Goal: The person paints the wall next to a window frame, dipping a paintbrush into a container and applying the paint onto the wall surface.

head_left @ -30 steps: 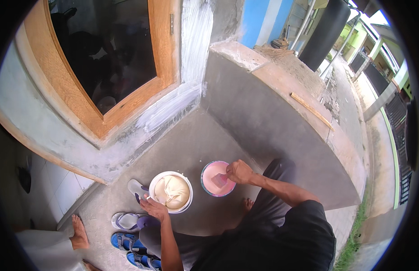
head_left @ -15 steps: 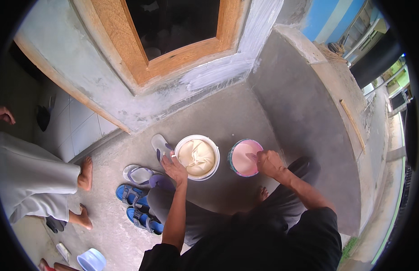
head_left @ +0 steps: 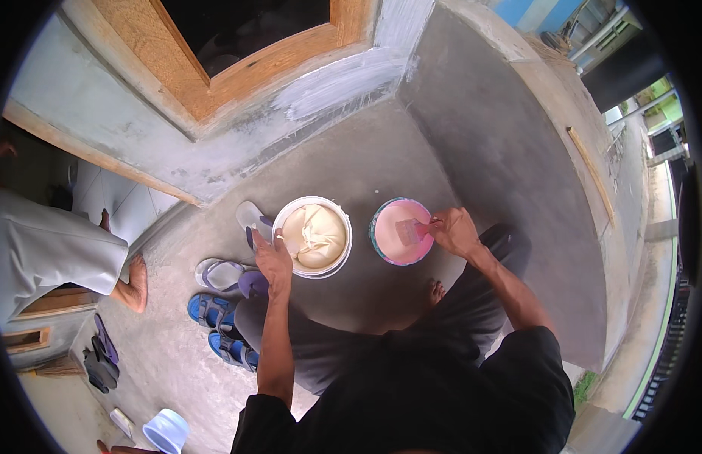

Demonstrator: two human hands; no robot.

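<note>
A flat paintbrush (head_left: 413, 230) with a pink handle is gripped by my right hand (head_left: 454, 233), fingers closed round it. Its bristles are over or in the pale pink paint of a small tub (head_left: 373, 240) with a pink and teal rim; how deep they dip I cannot tell. Left of it stands a white bucket (head_left: 349, 244) holding a thick, folded cream-coloured mass (head_left: 317, 233). My left hand (head_left: 272, 261) is at this bucket's left rim, fingers apart. A small white spot shows at its fingertips, too small to make out.
Sandals (head_left: 213, 310) and flip-flops (head_left: 224, 274) lie left of my leg. A person in a light grey garment (head_left: 59, 238) stands at the doorway on the left. A low grey wall (head_left: 510, 159) rises on the right. A pale blue container (head_left: 167, 430) sits lower left.
The paintbrush now shows more of its head, tilted left over the pink tub. My left hand has come down beside the bucket's rim. The person at left has stepped, and the view has shifted.
</note>
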